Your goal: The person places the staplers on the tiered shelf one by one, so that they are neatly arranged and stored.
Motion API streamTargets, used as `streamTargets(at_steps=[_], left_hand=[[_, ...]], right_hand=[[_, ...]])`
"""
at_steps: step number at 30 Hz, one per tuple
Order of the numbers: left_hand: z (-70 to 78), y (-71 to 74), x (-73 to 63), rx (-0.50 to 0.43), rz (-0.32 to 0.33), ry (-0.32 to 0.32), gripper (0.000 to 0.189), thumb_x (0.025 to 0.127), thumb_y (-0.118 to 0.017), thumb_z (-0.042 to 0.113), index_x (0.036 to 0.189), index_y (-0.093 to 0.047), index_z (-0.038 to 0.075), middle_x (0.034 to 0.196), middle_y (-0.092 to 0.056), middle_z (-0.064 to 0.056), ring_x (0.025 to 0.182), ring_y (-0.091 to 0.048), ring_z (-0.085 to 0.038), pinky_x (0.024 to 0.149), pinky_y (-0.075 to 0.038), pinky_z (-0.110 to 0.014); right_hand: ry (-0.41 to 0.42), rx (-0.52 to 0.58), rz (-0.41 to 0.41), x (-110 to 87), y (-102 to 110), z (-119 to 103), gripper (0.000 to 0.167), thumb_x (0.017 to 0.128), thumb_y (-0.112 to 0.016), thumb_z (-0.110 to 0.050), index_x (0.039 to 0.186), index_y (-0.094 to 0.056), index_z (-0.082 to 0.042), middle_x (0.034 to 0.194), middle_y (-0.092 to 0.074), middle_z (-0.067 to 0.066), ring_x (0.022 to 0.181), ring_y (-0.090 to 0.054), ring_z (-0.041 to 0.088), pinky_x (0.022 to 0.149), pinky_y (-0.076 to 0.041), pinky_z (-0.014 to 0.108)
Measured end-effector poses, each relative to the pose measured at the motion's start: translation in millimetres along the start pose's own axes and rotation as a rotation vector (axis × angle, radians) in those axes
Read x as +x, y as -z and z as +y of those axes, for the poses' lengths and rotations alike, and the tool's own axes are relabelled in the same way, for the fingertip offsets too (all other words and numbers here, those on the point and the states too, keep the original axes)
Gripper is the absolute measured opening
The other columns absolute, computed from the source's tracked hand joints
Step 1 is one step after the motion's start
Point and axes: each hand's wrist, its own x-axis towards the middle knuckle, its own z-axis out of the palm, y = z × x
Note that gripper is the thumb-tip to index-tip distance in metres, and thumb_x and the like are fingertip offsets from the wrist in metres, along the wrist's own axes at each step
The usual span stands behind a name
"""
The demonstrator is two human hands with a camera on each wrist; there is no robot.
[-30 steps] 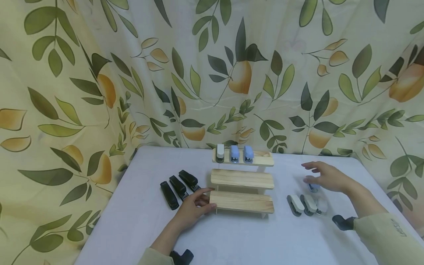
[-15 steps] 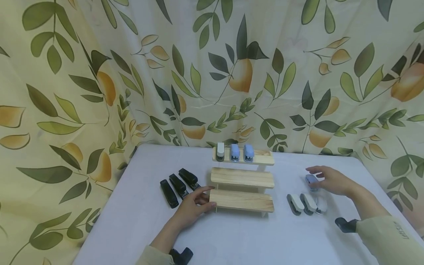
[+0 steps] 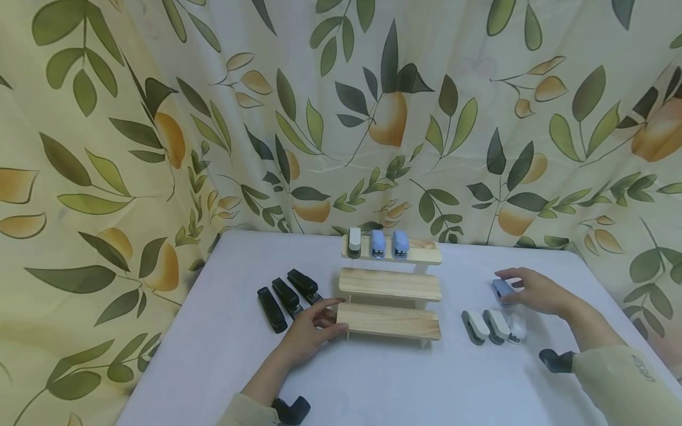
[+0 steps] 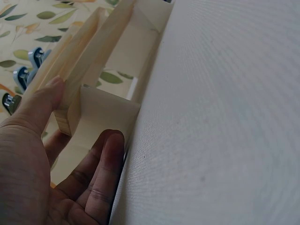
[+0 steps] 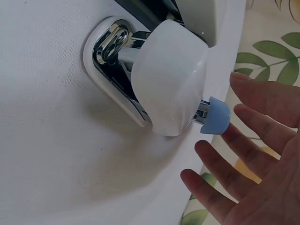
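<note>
My left hand (image 3: 311,332) holds the left end of the lowest board of a three-tier wooden stand (image 3: 389,322). In the left wrist view, the thumb (image 4: 47,96) lies on the board's top while other fingers curl below and beside the stand's pale leg. On the right, my right hand (image 3: 535,290) is around a blue stapler (image 3: 502,291); the right wrist view shows its fingers spread, tips close to the stapler's blue end (image 5: 218,117). A white stapler (image 5: 171,79) hides most of the blue one there. In front stand two grey-white staplers (image 3: 496,327) and a white one (image 3: 517,328).
Three black staplers (image 3: 272,310) lie left of the stand, behind my left hand. The top tier (image 3: 423,251) bears a white stapler (image 3: 354,242) and two blue staplers (image 3: 378,244). A leaf-patterned curtain (image 3: 319,118) hangs behind the white table (image 3: 394,384).
My right hand has moved slightly right and lower around the blue stapler, which now shows more and looks turned a little. The left hand keeps its hold on the stand.
</note>
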Motion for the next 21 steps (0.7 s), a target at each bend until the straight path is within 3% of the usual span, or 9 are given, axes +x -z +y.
streamTargets(at_steps=[21], left_hand=[[-0.7,0.6,1.2,0.003,-0.005,0.0,0.057,0.09,-0.079,0.046,0.142,-0.058,0.039,0.116,-0.071,0.002,0.096,-0.07,-0.01,0.082,-0.054,-0.03]], right_hand=[[-0.035,0.038,-0.055,7.5,-3,21,0.075,0.096,-0.071,-0.026,0.153,-0.036,0.008,0.147,-0.04,0.044,0.131,-0.043,0.063,0.096,-0.047,0.072]])
